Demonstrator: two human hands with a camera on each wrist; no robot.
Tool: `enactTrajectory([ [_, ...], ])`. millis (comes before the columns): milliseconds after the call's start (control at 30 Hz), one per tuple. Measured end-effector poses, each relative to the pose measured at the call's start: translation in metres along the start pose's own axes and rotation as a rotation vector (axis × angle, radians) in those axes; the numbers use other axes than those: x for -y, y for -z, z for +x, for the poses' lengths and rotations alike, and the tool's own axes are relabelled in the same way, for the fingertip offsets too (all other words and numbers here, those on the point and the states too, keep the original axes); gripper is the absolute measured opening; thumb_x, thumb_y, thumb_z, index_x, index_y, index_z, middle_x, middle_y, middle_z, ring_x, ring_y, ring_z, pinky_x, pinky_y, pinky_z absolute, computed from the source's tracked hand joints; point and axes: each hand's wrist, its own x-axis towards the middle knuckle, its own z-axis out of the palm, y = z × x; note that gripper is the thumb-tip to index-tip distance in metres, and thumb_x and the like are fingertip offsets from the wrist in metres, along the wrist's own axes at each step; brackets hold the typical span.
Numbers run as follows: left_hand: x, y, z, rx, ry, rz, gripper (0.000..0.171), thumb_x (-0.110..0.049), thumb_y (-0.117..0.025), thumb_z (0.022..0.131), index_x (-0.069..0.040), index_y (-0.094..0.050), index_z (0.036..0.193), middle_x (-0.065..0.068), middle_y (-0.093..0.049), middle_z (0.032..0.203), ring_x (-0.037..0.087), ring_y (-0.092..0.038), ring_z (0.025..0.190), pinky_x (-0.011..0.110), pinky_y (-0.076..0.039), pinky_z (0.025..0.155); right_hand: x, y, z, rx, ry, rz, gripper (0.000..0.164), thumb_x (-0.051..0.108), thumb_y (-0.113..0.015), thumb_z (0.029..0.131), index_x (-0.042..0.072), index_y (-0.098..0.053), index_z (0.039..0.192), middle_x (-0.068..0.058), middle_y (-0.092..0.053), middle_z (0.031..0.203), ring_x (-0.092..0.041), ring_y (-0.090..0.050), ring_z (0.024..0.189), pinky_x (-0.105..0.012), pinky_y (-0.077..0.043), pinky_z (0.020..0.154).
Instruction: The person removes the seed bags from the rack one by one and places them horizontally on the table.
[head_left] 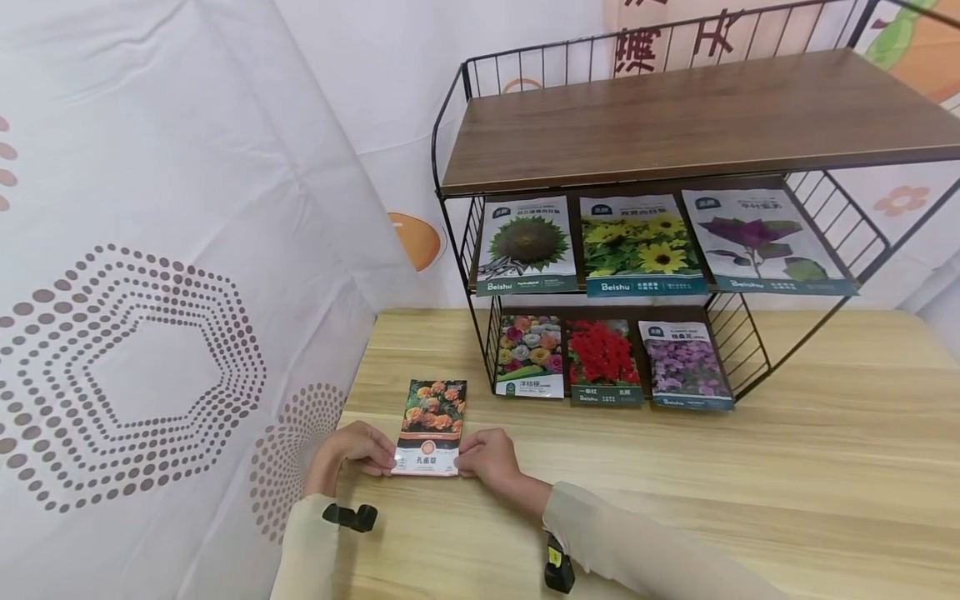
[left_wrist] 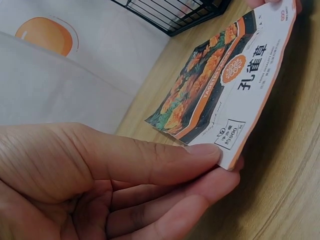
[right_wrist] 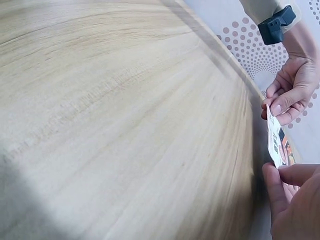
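A seed packet (head_left: 431, 427) with orange marigolds and a white lower band is held over the wooden table (head_left: 787, 467) near its left end. My left hand (head_left: 362, 448) pinches the packet's lower left corner between thumb and fingers. My right hand (head_left: 487, 455) pinches the lower right corner. In the left wrist view the packet (left_wrist: 225, 85) is lifted off the table, with my left thumb (left_wrist: 165, 162) on its corner. In the right wrist view the packet (right_wrist: 274, 137) shows edge-on between the left hand (right_wrist: 291, 92) and the right hand (right_wrist: 295, 200).
A black wire rack (head_left: 675, 208) with wooden shelves stands at the back of the table. Six seed packets lean in it, three on the middle shelf (head_left: 645, 246) and three below (head_left: 607, 360). Its top shelf (head_left: 690, 117) is bare. A patterned white cloth (head_left: 150, 275) hangs left.
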Motion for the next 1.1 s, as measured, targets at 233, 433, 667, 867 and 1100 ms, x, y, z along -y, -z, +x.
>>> enactTrajectory([
  [233,0.0,0.0006,-0.0006,-0.014,0.022,0.017,0.013,0.01,-0.076,0.082,0.008,-0.075,0.095,0.014,-0.077,0.077,0.015,-0.073,0.064,0.024,-0.064,0.059,-0.0033,-0.0027,-0.0013,0.012,-0.003,-0.023,0.014,-0.011,-0.076,0.077,-0.012,-0.072,0.091,-0.019,-0.076,0.078,-0.009,-0.068,0.06,-0.026,-0.065,0.059],
  [433,0.001,-0.0008,0.0001,-0.033,0.042,0.035,0.011,0.009,-0.076,0.081,0.007,-0.075,0.092,0.014,-0.076,0.074,0.014,-0.073,0.061,0.023,-0.063,0.056,-0.0028,-0.0033,-0.0035,0.015,-0.012,-0.036,0.012,-0.011,-0.077,0.079,-0.011,-0.072,0.09,-0.018,-0.076,0.077,-0.011,-0.069,0.061,-0.027,-0.065,0.058],
  [667,0.0016,-0.0014,0.0011,-0.027,0.067,0.066,0.009,0.009,-0.076,0.081,0.006,-0.076,0.09,0.013,-0.076,0.072,0.013,-0.071,0.058,0.021,-0.062,0.053,-0.003,-0.005,-0.0055,0.02,-0.021,-0.047,0.012,-0.011,-0.077,0.078,-0.011,-0.072,0.089,-0.018,-0.075,0.075,-0.01,-0.068,0.058,-0.026,-0.064,0.056],
  [867,0.0001,-0.0011,0.0004,-0.003,0.085,0.084,0.009,0.008,-0.076,0.082,0.007,-0.076,0.091,0.014,-0.075,0.071,0.011,-0.07,0.056,0.019,-0.061,0.052,-0.0034,-0.0059,-0.006,0.031,-0.028,-0.054,0.012,-0.012,-0.077,0.076,-0.011,-0.072,0.086,-0.015,-0.074,0.071,-0.007,-0.066,0.055,-0.024,-0.063,0.054],
  [1100,-0.0014,-0.0004,-0.0016,0.001,0.084,0.092,0.012,0.005,-0.078,0.083,0.009,-0.076,0.094,0.015,-0.076,0.071,0.011,-0.07,0.055,0.021,-0.062,0.053,-0.0037,-0.005,-0.0055,0.043,-0.019,-0.055,0.01,-0.012,-0.078,0.077,-0.012,-0.072,0.085,-0.013,-0.073,0.07,-0.008,-0.067,0.055,-0.024,-0.064,0.055],
])
